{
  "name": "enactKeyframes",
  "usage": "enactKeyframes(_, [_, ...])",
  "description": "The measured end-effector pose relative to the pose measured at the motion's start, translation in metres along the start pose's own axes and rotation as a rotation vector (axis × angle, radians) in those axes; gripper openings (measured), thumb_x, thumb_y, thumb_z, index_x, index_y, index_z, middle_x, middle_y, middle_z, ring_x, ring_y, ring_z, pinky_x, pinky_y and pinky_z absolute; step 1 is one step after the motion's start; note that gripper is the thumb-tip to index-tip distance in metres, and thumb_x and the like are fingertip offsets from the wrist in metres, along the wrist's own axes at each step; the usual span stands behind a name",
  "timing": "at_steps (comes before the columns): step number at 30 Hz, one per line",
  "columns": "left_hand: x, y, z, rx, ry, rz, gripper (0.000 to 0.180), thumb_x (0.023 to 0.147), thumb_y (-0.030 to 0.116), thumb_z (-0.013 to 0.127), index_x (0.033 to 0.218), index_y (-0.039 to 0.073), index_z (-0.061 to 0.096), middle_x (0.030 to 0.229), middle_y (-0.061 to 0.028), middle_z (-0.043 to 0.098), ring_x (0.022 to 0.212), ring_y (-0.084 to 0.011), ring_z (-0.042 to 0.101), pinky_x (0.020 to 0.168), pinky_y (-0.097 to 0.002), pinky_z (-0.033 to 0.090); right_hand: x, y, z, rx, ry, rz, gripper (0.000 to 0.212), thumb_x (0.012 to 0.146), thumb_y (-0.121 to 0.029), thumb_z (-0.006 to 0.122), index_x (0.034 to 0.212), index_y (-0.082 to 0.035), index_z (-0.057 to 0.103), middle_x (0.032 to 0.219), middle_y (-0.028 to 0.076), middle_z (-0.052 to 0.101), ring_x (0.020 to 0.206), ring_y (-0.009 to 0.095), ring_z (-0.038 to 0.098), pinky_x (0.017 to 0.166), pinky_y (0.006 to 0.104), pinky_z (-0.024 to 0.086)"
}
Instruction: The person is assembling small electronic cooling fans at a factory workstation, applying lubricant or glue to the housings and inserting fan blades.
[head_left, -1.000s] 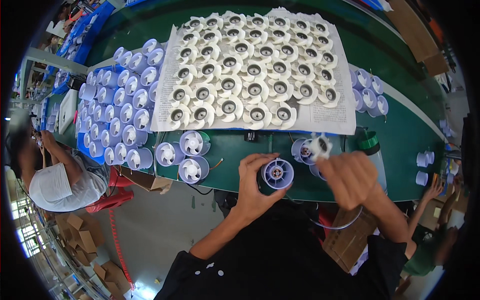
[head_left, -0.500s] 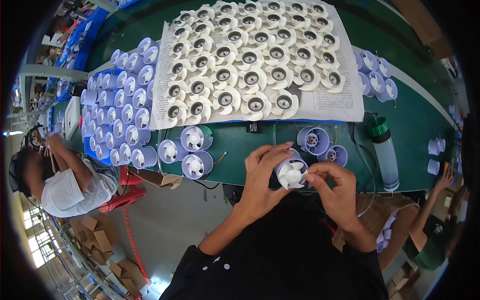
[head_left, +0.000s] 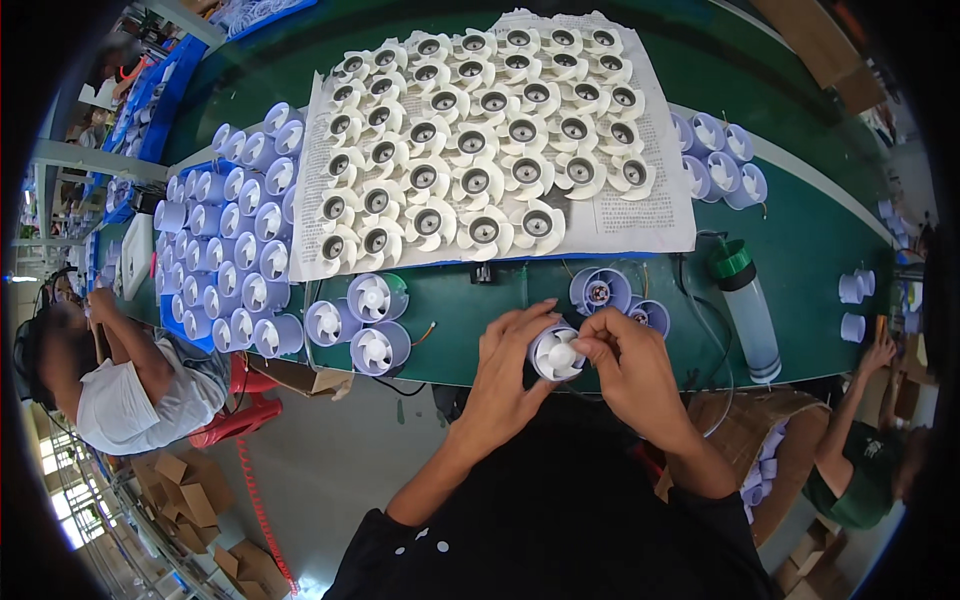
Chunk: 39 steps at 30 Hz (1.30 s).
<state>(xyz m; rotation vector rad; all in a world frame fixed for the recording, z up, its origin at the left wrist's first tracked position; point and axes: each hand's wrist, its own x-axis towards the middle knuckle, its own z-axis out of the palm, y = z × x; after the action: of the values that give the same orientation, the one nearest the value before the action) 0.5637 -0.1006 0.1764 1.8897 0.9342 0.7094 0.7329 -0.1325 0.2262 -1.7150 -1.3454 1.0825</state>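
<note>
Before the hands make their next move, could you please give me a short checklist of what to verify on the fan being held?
1. Left hand grips the fan housing: ok.
2. Right hand has fingers on the white impeller: ok.
3. Impeller fully seated in the housing: cannot tell.
4. Spare impellers on the paper sheet: ok.
5. Empty housing within reach on the table: ok.

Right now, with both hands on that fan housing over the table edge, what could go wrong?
The housing is held by left hand and right hand past the table edge, so a slip could drop it to the floor. The right elbow works close to the bottle and could tip it. Loose wires near the open housing might snag.
</note>
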Motion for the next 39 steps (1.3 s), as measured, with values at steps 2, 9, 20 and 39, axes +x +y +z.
enactKeyframes(2, [-0.002,0.001,0.004,-0.037,0.065,-0.017,0.066,0.067,0.004,0.077,0.127,0.007,0.048,0.137,-0.0093,0.049,0.121,-0.0330,0.043,0.103,-0.0410,0.033,-0.002,-0.007,0.001,-0.008,0.005,-0.011,0.012,0.087,-0.007,0.065,0.090,0.001,0.057,0.073,0.014,0.061,0.061,0.025,0.060,0.056,0.0325,0.045])
enactKeyframes(9, [0.002,0.005,-0.002,-0.030,0.082,-0.041,0.066,0.064,0.002,0.078,0.124,0.006,0.049,0.132,-0.0102,0.054,0.122,-0.0319,0.043,0.104,-0.0411,0.035,-0.006,-0.014,-0.011,-0.038,0.092,-0.160,0.011,0.086,-0.005,0.065,0.094,-0.001,0.060,0.075,0.009,0.061,0.058,0.020,0.059,0.051,0.0302,0.044])
enactKeyframes(20, [0.004,0.006,-0.002,0.090,0.031,0.050,0.070,0.063,0.009,0.081,0.125,0.009,0.050,0.128,-0.0044,0.056,0.116,-0.0284,0.046,0.096,-0.0405,0.034,-0.007,-0.025,-0.023,-0.247,0.025,-0.400,0.022,0.085,-0.016,0.066,0.070,-0.002,0.063,0.058,0.011,0.055,0.050,0.029,0.054,0.047,0.0381,0.039])
enactKeyframes(39, [-0.028,-0.049,-0.287,0.112,1.139,-0.051,0.057,0.075,0.017,0.078,0.123,0.001,0.054,0.112,-0.0126,0.063,0.098,-0.0218,0.063,0.088,-0.0341,0.048,-0.033,-0.007,-0.045,-0.244,0.186,-0.318,0.052,0.100,-0.031,0.047,0.065,0.003,0.066,0.051,0.004,0.049,0.049,0.011,0.044,0.047,0.0283,0.033])
